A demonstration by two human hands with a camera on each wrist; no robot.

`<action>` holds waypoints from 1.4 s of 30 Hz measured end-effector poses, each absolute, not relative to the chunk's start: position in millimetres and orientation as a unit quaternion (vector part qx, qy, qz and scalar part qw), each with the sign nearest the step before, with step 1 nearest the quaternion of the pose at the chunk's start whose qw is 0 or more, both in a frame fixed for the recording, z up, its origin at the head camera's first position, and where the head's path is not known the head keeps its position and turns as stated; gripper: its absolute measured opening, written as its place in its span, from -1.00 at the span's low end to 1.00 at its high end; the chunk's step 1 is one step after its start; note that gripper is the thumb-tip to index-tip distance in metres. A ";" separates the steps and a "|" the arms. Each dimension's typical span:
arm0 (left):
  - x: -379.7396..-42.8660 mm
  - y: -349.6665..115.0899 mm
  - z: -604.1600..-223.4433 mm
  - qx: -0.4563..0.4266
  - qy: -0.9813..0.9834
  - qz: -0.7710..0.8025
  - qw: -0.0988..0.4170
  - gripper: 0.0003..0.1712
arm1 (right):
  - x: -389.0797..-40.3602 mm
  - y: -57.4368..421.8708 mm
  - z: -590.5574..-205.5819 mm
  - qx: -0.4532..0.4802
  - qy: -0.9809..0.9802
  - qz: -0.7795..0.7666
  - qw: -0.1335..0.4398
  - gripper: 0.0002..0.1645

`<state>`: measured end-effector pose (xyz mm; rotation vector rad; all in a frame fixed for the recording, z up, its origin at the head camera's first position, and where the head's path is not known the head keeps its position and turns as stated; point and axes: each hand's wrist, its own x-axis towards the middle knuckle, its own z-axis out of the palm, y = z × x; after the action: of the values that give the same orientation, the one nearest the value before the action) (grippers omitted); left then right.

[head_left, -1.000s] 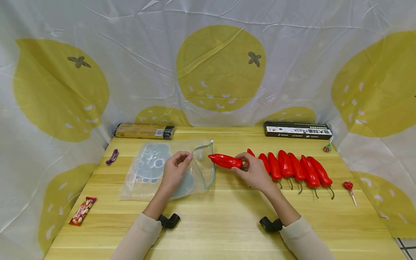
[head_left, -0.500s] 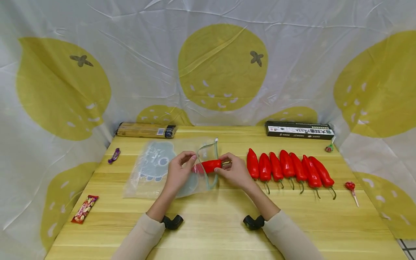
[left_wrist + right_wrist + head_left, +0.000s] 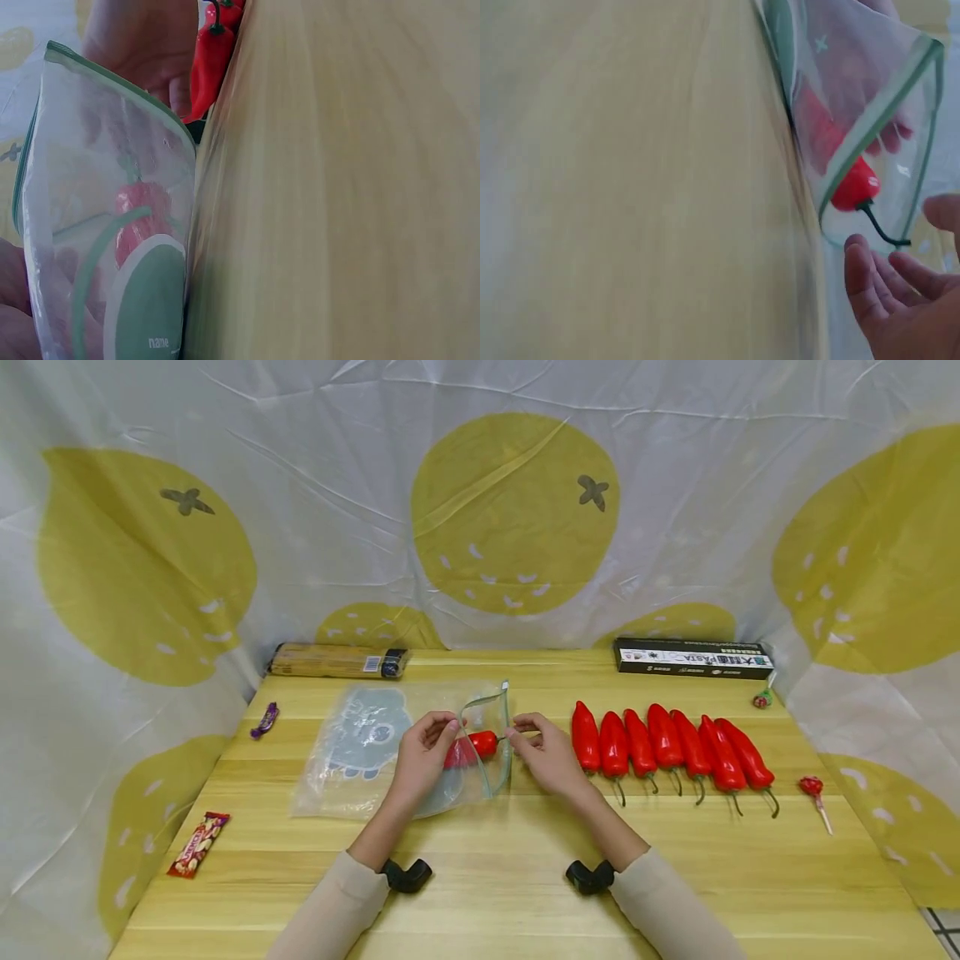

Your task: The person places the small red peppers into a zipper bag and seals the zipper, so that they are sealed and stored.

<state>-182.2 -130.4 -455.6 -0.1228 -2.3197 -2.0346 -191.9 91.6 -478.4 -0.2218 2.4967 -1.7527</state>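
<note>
A clear zip bag with a pale blue cartoon print lies on the table, its green-edged mouth held up and facing right. My left hand pinches the bag's upper layer near that mouth. Inside lies a red pepper, its stem end at the opening; in the right wrist view the green stem points out toward my right hand. That hand's fingers are spread, thumb apart, just off the stem and holding nothing. Through the plastic in the left wrist view, the pepper shows blurred.
Several red peppers lie in a row to the right. Behind stand a black pasta box and a noodle packet. Lollipops lie at the right, with a purple candy and a red snack bar at the left.
My right hand has carried the pepper left into the bag's mouth and let go of it. The left hand still pinches the bag and has shifted slightly right.
</note>
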 end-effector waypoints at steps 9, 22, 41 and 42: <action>-181.7 -131.0 -455.3 -0.034 -0.752 -0.658 0.020 -0.78 | -174.8 111.1 -461.8 -0.095 0.772 -0.626 0.054 -0.50; -182.3 -130.6 -455.6 -0.025 -0.755 -0.655 0.023 -0.78 | -146.1 110.0 -455.8 -0.104 0.749 -0.650 0.068 -0.44; -193.3 -132.1 -476.8 -0.028 -0.743 -0.664 0.083 -0.68 | -170.6 69.6 -467.6 -0.144 0.650 -0.723 0.187 -0.15; -193.1 -132.5 -476.7 -0.027 -0.742 -0.664 0.083 -0.68 | -170.4 72.0 -467.6 -0.139 0.653 -0.722 0.178 -0.19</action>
<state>-193.1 -132.5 -476.7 -0.0802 -2.2169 -1.9842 -170.4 72.0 -467.6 -0.3944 1.8484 -2.0431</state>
